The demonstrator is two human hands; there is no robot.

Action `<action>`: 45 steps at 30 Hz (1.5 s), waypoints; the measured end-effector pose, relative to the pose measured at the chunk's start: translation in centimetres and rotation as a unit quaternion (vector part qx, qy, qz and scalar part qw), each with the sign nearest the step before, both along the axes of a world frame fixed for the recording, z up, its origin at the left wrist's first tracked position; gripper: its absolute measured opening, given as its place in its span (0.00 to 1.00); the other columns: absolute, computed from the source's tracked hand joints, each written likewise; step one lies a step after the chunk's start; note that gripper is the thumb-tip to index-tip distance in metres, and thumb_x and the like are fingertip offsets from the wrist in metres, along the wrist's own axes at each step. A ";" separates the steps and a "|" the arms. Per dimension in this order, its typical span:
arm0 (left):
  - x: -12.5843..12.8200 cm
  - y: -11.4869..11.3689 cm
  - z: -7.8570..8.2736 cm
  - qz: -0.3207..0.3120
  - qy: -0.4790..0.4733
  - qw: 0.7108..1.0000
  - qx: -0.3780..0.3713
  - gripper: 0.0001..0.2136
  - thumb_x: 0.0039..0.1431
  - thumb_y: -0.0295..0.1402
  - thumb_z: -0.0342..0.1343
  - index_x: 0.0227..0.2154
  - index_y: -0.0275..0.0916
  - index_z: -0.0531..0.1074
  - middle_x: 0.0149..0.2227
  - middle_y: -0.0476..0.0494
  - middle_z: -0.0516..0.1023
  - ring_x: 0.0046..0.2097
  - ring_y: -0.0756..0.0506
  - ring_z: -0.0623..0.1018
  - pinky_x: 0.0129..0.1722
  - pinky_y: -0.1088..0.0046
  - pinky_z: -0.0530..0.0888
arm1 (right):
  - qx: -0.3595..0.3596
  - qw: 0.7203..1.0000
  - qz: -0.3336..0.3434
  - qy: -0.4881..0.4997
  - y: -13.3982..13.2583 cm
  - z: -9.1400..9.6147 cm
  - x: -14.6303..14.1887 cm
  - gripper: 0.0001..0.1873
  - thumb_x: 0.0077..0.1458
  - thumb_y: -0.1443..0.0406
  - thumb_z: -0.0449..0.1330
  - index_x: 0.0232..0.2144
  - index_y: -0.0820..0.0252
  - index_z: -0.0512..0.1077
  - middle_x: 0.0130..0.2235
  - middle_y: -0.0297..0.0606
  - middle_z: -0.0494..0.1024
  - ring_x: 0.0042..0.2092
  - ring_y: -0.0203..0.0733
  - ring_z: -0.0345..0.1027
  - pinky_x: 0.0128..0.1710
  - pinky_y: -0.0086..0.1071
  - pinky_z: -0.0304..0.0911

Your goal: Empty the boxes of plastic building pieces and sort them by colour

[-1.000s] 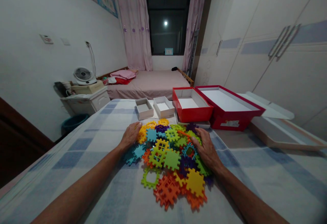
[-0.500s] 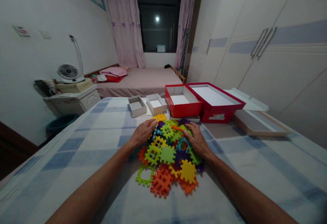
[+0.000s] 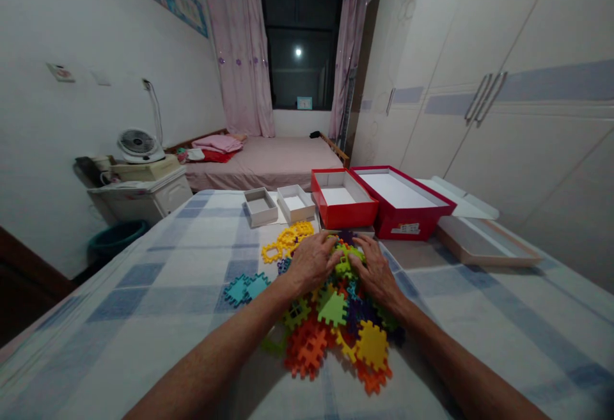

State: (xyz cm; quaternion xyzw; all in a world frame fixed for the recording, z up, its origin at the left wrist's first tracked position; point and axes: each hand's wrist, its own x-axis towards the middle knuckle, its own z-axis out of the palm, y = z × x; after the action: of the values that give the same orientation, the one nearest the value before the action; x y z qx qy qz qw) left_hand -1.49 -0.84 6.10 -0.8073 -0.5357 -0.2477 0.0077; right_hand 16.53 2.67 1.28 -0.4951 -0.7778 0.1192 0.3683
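A heap of toothed plastic building pieces in several colours lies under and around my two hands. My left hand point(image 3: 313, 260) rests over the heap's left part, its fingers bent and a little apart, touching the pieces below. My right hand point(image 3: 378, 272) reaches in from the other side with fingers spread on a lime-green piece point(image 3: 344, 265). What lies under both palms is hidden. Nearer me are a pale green piece point(image 3: 332, 307), orange pieces point(image 3: 307, 348) and a yellow piece point(image 3: 372, 345). Yellow pieces point(image 3: 289, 240) and light-blue pieces point(image 3: 247, 288) lie to the left.
Behind the heap stand a grey box point(image 3: 260, 208), a small white box point(image 3: 296, 203), a red box point(image 3: 349, 213) and a larger dark-red box point(image 3: 401, 223). A shallow lid point(image 3: 489, 246) lies at the right. All rest on a checked cloth point(image 3: 182, 266).
My left hand has moved right, toward my right hand. Light-blue pieces now lie out on the left, and yellow ones spread at the back left. The view has tilted up slightly.
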 end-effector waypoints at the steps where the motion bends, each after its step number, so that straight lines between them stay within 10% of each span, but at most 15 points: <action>1: -0.1 0.2 0.2 -0.005 -0.011 1.000 0.006 0.19 0.63 0.43 0.42 0.50 0.41 0.69 0.54 0.39 0.69 0.54 0.43 0.70 0.55 0.64 0.65 | 0.001 1.000 -0.003 0.006 0.1 -0.2 0.4 0.23 0.58 0.55 0.47 0.51 0.60 0.65 0.55 0.47 0.64 0.58 0.48 0.56 0.57 0.48 0.54; 9: -7.7 5.2 -0.8 0.217 -0.073 0.964 -0.135 0.20 0.61 0.43 0.42 0.41 0.36 0.74 0.43 0.36 0.77 0.48 0.40 0.74 0.47 0.67 0.67 | -0.019 0.997 -0.033 0.064 1.5 -1.8 2.8 0.24 0.57 0.53 0.46 0.48 0.60 0.66 0.50 0.46 0.68 0.54 0.47 0.60 0.57 0.46 0.54; 19: -6.6 8.2 -2.9 0.212 -0.169 0.941 -0.201 0.20 0.46 0.50 0.56 0.33 0.36 0.75 0.29 0.43 0.77 0.34 0.42 0.76 0.31 0.72 0.65 | -0.015 0.998 -0.023 0.048 1.9 -3.0 3.0 0.22 0.58 0.54 0.46 0.49 0.59 0.66 0.50 0.44 0.69 0.53 0.46 0.62 0.57 0.45 0.55; 28: -6.0 9.0 -2.0 0.195 -0.288 0.905 -0.245 0.16 0.45 0.42 0.60 0.15 0.38 0.64 0.11 0.54 0.58 0.19 0.51 0.63 0.20 0.75 0.57 | -0.011 0.999 -0.026 0.041 1.5 -2.8 2.6 0.21 0.58 0.55 0.46 0.48 0.58 0.67 0.48 0.44 0.71 0.52 0.47 0.63 0.55 0.46 0.57; 33: -4.5 9.1 -2.2 0.189 -0.329 0.890 -0.254 0.08 0.47 0.36 0.57 0.23 0.36 0.69 0.16 0.52 0.67 0.22 0.51 0.69 0.21 0.77 0.63 | -0.012 0.999 -0.026 0.038 1.5 -2.8 2.6 0.20 0.58 0.56 0.46 0.48 0.57 0.67 0.49 0.43 0.70 0.53 0.47 0.63 0.55 0.45 0.57; 45: -4.4 7.9 -2.4 0.173 -0.197 0.947 -0.187 0.09 0.54 0.31 0.47 0.21 0.37 0.67 0.19 0.51 0.67 0.26 0.49 0.69 0.25 0.76 0.61 | -0.025 0.999 -0.021 0.025 1.1 -2.5 2.5 0.21 0.58 0.55 0.45 0.47 0.59 0.67 0.48 0.45 0.71 0.52 0.47 0.63 0.55 0.44 0.57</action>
State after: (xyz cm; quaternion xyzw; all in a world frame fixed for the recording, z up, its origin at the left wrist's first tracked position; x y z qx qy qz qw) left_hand -5.90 7.06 3.75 -0.6240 -0.6948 -0.2920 -0.2065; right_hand 19.03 3.80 -1.22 -0.5175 -0.7544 0.1435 0.3775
